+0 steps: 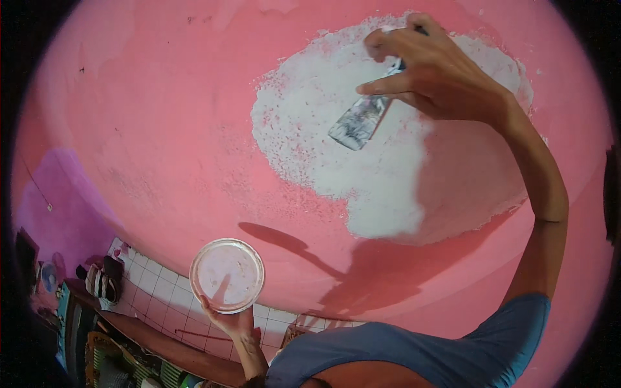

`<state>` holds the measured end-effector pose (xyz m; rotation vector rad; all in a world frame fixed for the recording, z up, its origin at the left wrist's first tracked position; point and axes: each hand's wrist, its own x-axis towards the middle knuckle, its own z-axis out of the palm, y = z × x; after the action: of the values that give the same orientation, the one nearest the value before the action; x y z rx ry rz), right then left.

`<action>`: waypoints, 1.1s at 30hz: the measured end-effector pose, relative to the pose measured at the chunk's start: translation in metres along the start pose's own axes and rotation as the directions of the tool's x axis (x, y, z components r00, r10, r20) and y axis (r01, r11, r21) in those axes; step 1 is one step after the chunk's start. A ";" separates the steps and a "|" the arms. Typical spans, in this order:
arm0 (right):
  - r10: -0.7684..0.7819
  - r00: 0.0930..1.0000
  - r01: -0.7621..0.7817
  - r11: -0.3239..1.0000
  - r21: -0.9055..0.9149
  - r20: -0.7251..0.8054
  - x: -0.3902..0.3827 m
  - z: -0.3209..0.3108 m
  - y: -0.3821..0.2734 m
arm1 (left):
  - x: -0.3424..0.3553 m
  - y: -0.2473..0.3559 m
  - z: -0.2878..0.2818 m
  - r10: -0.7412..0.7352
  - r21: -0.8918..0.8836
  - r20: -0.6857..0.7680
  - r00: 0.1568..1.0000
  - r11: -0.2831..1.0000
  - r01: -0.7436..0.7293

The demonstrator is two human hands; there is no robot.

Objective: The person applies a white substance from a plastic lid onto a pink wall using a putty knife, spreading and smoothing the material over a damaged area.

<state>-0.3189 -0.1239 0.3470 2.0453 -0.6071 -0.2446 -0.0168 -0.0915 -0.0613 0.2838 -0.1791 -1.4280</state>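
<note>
My right hand (443, 77) is raised to the pink wall (162, 110), its fingers closed round the handle of a putty knife (359, 124). The knife's wide metal blade is smeared with white and points down to the left, over a large rough-edged patch of white filler (304, 123). Whether the blade touches the patch I cannot tell. Lower left, my left hand (234, 323) grips the bottom edge of a round, pale lid (220, 265) with a raised rim. A thin whitish film covers the lid's face. Shadows of my arm and the lid fall across the wall.
White tiles (155, 281) run along the floor below the wall. At the lower left stand a long wooden piece of furniture (162, 339) and green-striped items (171, 374). A bundle of cloth or bags (103, 281) sits near a purple wall section (58, 194).
</note>
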 end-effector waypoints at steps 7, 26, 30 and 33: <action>0.307 0.945 -0.302 0.951 0.057 -0.114 0.008 -0.006 0.043 | -0.006 0.001 0.001 0.053 0.077 -0.042 0.998 0.996 -0.050; 0.473 0.866 -0.493 0.863 -0.113 -0.162 0.010 -0.026 0.034 | 0.013 -0.011 -0.028 -0.062 -0.058 0.025 0.998 0.996 0.063; 0.425 0.839 -0.503 0.844 -0.187 -0.339 0.003 -0.008 0.043 | 0.009 -0.006 -0.031 -0.052 -0.051 -0.024 0.998 0.997 0.051; 0.413 0.900 -0.404 0.910 0.091 -0.136 0.014 0.023 0.024 | 0.001 -0.002 -0.011 -0.008 -0.001 -0.044 0.999 1.000 0.008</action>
<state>-0.3237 -0.1586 0.3559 1.9175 -0.9374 0.1805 -0.0155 -0.0915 -0.0725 0.3152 -0.1419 -1.4281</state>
